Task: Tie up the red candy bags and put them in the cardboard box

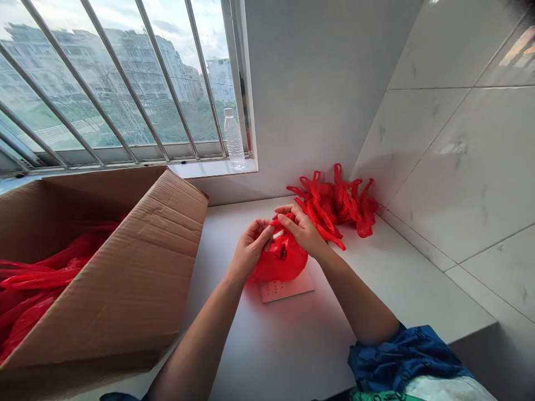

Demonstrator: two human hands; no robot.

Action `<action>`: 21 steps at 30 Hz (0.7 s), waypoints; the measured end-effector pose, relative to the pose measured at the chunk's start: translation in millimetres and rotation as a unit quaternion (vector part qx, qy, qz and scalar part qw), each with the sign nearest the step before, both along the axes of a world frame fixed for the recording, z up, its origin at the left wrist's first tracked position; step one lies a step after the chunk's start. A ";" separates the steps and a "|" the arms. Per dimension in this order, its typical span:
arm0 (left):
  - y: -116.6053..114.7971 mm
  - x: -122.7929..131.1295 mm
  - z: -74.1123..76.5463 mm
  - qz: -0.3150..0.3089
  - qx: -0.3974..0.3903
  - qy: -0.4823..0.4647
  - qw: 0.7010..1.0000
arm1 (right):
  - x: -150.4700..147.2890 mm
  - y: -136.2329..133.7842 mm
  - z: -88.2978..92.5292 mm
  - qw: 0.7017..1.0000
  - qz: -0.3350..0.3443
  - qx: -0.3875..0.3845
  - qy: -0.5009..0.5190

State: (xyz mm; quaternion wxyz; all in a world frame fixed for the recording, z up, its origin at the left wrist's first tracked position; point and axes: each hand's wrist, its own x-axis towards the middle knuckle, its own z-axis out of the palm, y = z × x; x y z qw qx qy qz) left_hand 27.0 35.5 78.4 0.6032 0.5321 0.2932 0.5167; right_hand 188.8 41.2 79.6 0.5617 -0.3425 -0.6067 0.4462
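Observation:
Between my two hands is a red plastic bag (288, 262), its body hanging down over the white table. My left hand (253, 245) pinches the top of the bag on the left side. On the right, my right hand (301, 229) has its fingers closed on the upper part, close to the left fingertips. A small dark printed mark shows on the bag's front. Partly under the bag lies a flat pale card (288, 288) with rows of small print, tinted pink by the red plastic.
A pile of red plastic bags (334, 203) lies at the back right against the wall. At the left an open cardboard box (154, 267) holds more red bags (54, 273). A clear bottle (234, 139) stands on the sill of the barred window. The white table (267, 345) ends at the tiled wall.

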 end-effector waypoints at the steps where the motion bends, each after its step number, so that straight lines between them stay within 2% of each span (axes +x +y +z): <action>1: 0.5 -0.3 -0.6 0.002 0.009 0.001 1.000 | 1.2 1.7 -2.4 1.000 0.007 -0.018 0.007; 3: 0.7 -1.5 -1.6 -0.014 0.014 0.018 1.000 | 4.2 2.6 -4.9 0.998 0.027 -0.047 0.025; 6: 1.6 -4.2 -2.5 -0.048 -0.012 0.039 0.998 | 9.6 -2.6 -1.2 0.997 0.052 -0.050 0.035; 10: 5.6 -7.8 -1.4 -0.038 -0.044 0.029 0.998 | 17.1 -11.4 9.1 0.994 0.093 -0.004 -0.060; 12: 6.9 -9.4 0.5 -0.016 -0.048 0.028 0.998 | 19.2 -13.1 10.9 0.988 0.048 0.051 -0.136; 14: 6.2 -11.1 3.0 -0.006 -0.059 0.030 0.998 | 19.0 -14.0 9.0 0.974 -0.035 0.106 -0.195; 17: 2.7 -13.0 6.3 -0.041 -0.098 0.035 0.994 | 14.5 -16.1 1.4 0.944 -0.140 0.159 -0.252; 21: -0.7 -12.8 6.1 -0.086 -0.114 0.067 0.987 | 7.6 -19.5 -9.2 0.912 -0.194 0.217 -0.289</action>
